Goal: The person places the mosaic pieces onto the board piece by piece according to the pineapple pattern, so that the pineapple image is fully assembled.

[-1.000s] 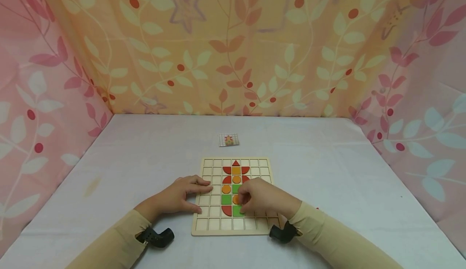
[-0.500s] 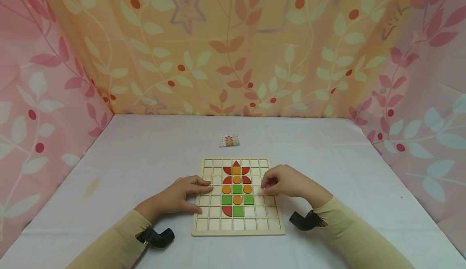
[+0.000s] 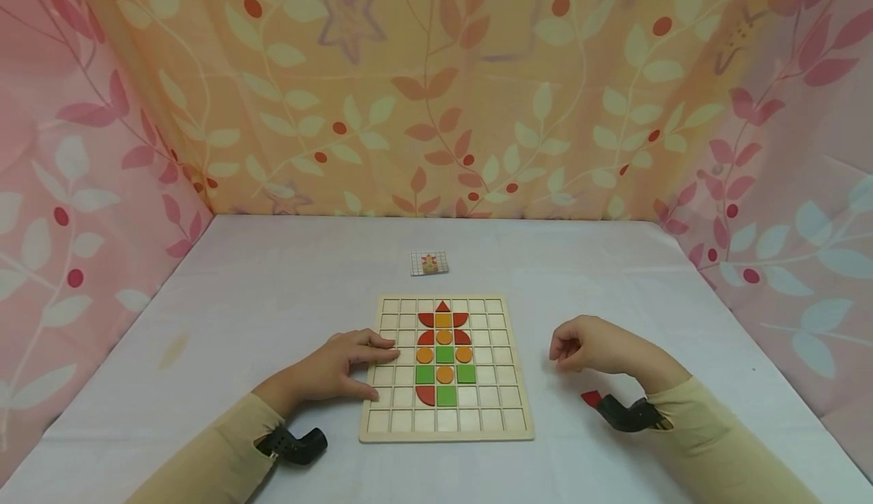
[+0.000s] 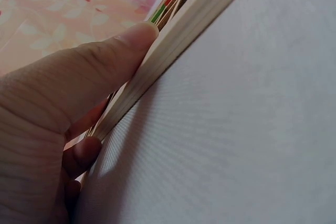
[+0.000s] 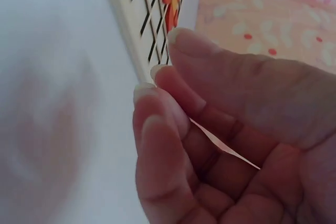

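Note:
A wooden grid board [image 3: 446,437] bears a figure of red, orange and green pieces, among them a green square [image 3: 446,396] and a red quarter-round piece [image 3: 425,396] in its lowest row. My left hand [image 3: 337,366] rests at the board's left side; the left wrist view has its thumb [image 4: 139,38] on the board's edge. Off the right side of the board, above the tablecloth, hovers my right hand [image 3: 603,346]. Its fingers [image 5: 163,166] are loosely bent and hold nothing, with the thumb apart from them. Near that wrist a red piece [image 3: 590,399] lies on the cloth, partly hidden.
A small pattern card [image 3: 429,263] with a gridded picture lies behind the board. White cloth [image 3: 273,277] covers the table. Patterned curtains [image 3: 436,110] stand around the back and both sides. Black camera mounts [image 3: 627,414] sit on the wrists.
My right hand has left the board's lower middle and moved right past its edge. A green square at the right of the figure and the red piece on the cloth now show. The left hand stays put.

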Demonstrator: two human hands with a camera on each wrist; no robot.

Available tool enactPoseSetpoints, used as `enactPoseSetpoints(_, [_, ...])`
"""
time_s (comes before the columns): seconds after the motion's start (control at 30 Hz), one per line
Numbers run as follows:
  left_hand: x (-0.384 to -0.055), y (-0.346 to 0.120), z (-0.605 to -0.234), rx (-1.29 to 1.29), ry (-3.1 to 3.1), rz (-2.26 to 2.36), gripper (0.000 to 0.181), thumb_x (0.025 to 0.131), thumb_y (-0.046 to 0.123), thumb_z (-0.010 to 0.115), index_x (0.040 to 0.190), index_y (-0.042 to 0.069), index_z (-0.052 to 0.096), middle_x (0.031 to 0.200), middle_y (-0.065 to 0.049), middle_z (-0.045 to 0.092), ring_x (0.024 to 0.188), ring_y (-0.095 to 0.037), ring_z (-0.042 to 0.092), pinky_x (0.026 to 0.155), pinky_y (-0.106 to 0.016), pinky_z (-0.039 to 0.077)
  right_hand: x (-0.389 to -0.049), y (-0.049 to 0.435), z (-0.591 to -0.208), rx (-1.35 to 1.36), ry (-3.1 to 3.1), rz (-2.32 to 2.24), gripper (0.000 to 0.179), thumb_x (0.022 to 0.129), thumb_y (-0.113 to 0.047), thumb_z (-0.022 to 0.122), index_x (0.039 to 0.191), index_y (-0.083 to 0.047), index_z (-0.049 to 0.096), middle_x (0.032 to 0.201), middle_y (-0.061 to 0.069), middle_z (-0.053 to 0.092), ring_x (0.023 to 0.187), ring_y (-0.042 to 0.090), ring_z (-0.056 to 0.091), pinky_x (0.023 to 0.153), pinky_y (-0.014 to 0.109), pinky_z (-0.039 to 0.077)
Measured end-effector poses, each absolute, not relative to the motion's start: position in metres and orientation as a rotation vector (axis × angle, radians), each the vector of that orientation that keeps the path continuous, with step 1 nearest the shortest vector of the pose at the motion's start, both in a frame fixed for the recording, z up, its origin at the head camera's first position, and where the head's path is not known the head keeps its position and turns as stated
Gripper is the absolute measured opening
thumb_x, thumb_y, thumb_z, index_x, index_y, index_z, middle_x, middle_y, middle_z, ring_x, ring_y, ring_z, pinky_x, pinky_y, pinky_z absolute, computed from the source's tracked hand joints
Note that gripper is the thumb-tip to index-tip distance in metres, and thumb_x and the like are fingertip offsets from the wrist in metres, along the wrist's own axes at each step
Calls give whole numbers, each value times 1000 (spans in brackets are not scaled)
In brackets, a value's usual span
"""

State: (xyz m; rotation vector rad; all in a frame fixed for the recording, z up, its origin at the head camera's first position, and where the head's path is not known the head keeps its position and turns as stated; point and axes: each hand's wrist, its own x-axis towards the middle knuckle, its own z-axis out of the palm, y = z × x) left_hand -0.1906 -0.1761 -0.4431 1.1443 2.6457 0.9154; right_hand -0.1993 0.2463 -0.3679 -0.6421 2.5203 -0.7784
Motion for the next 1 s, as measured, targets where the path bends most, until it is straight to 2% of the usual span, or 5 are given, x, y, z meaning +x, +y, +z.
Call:
enactPoseSetpoints(0.3, [-191, -176, -443, 1138, 2649, 906, 66, 71, 54, 68, 129, 26, 54, 131, 9, 46, 123, -17, 39, 90, -47, 28, -187, 279, -378, -606, 2514, -761, 14, 71, -6, 73, 78, -11, 62, 67, -4, 55, 62, 11, 50, 56, 25, 41])
enactPoseSetpoints(0.57, [-191, -176, -443, 1150, 2636, 918, 66, 71, 53, 69, 129, 25, 54, 130, 9, 46, 122, -17, 39, 90, -46, 29, -178, 290, -389, -567, 2538, -711, 27, 64, -18, 80, 76, -14, 57, 63, -6, 47, 59, 9, 44, 53, 23, 34])
enactPoseSetpoints(0.77, [-191, -176, -442, 1165, 2644, 912, 66, 72, 53, 69, 129, 24, 55, 130, 7, 47, 122, -17, 40, 91, -45, 30, -178, 294, -395, -663, 2522, -739, 27, 63, -16, 80, 72, -11, 55, 59, -9, 44, 56, 4, 43, 52, 21, 33])
enactPoseSetpoints(1.0, [-192, -177, -443, 1170, 2634, 937, 66, 71, 52, 69, 128, 24, 55, 129, 8, 47, 121, -16, 40, 91, -44, 31, -179, 290, -394, -671, 2500, -715, 27, 64, -13, 79, 67, -11, 53, 59, -10, 45, 58, 5, 44, 53, 22, 34])
